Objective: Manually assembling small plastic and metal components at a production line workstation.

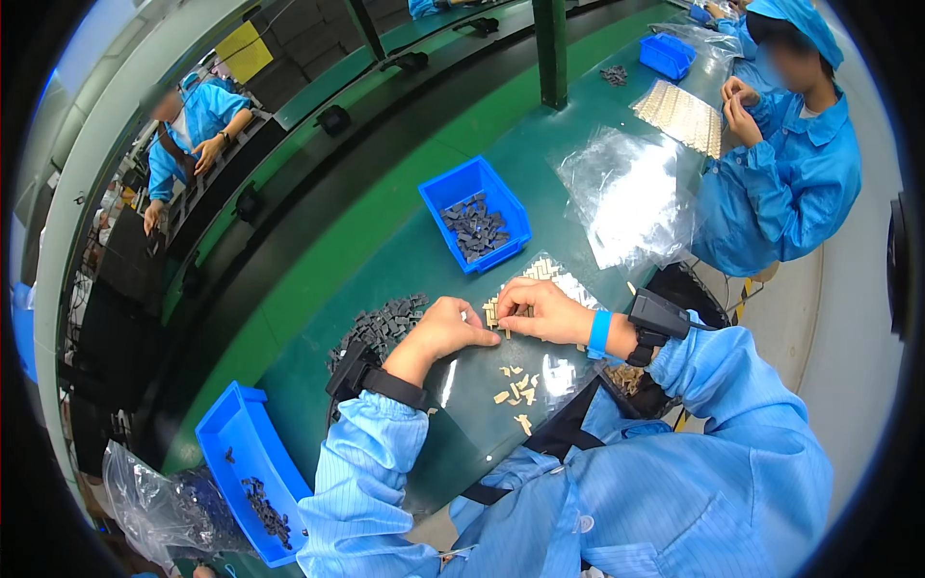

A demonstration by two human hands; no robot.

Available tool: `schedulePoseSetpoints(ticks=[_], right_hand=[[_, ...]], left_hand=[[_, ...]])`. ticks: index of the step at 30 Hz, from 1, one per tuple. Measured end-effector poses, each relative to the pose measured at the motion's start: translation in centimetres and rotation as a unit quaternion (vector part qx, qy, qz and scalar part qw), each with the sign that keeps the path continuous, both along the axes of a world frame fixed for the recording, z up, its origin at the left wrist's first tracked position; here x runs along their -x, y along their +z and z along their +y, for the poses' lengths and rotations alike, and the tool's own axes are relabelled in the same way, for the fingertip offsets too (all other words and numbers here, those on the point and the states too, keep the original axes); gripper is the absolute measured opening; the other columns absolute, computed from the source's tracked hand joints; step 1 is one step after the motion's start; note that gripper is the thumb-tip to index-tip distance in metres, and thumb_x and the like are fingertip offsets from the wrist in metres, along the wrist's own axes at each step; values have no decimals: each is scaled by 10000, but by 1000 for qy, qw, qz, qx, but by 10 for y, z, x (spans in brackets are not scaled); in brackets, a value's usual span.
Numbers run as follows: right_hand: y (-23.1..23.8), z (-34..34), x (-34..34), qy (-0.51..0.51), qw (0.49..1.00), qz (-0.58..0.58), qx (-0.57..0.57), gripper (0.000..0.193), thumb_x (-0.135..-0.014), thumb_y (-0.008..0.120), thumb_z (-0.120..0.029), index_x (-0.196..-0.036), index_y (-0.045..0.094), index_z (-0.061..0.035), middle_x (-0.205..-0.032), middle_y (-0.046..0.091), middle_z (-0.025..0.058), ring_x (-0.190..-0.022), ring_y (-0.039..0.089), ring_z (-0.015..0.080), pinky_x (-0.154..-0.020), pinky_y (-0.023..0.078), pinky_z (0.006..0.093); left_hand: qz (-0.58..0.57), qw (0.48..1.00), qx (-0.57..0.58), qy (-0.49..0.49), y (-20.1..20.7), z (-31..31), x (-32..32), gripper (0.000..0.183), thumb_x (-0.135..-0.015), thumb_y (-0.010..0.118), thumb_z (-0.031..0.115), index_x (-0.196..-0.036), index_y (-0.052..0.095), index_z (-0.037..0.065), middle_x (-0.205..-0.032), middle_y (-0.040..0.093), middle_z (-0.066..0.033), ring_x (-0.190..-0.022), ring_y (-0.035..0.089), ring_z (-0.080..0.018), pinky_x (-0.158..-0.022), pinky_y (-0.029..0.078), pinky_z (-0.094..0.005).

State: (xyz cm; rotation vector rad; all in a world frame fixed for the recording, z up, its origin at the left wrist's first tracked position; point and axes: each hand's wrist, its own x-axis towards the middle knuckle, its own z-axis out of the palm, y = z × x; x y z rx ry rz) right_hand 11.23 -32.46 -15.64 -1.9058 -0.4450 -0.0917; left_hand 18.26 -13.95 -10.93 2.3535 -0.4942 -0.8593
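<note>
My left hand (445,329) and my right hand (541,310) meet over the green table, fingertips close together. Each has its thumb and fingers pinched; whatever small thing they grip is too small and covered to make out. Under and behind my right hand lies a sheet of small cream-coloured pieces (545,270) set in rows, partly hidden by my fingers. Left of my left hand spreads a heap of small dark grey blocks (385,323). Nearer to me, several loose tan bits (518,387) lie scattered on the table.
A blue bin (431,199) of dark blocks stands beyond my hands. Another blue bin (217,424) with small dark parts sits at lower left, beside clear plastic bags (159,496). Plastic wrap (626,197) lies to the right. A co-worker (795,173) sits at far right; a dark conveyor runs behind.
</note>
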Motion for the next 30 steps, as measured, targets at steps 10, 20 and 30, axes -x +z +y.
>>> schedulePoseSetpoints(ticks=[10,20,30], right_hand=[[1,8,2,-18,996,-44,71,155,-740,668,-174,-785,616,-35,-817,562,95,-724,575,219,-625,482,314],[5,18,-8,-53,990,-48,123,294,-737,685,-305,-717,571,-35,-756,539,99,-743,540,267,-647,441,364],[4,-5,10,-95,981,-13,166,88,-739,580,-34,-678,523,-5,-658,463,73,-589,449,171,-527,337,294]], left_hand=[[282,955,86,24,-3,6,-16,193,-739,647,68,-930,623,48,-808,661,-31,-588,574,-66,-484,390,-176],[326,936,132,17,-6,9,-27,143,-764,599,47,-906,613,63,-766,619,-3,-568,562,-59,-474,406,-168],[172,971,135,-98,-36,-25,-14,124,-682,623,86,-782,639,13,-721,638,-110,-587,623,-162,-492,500,-277]])
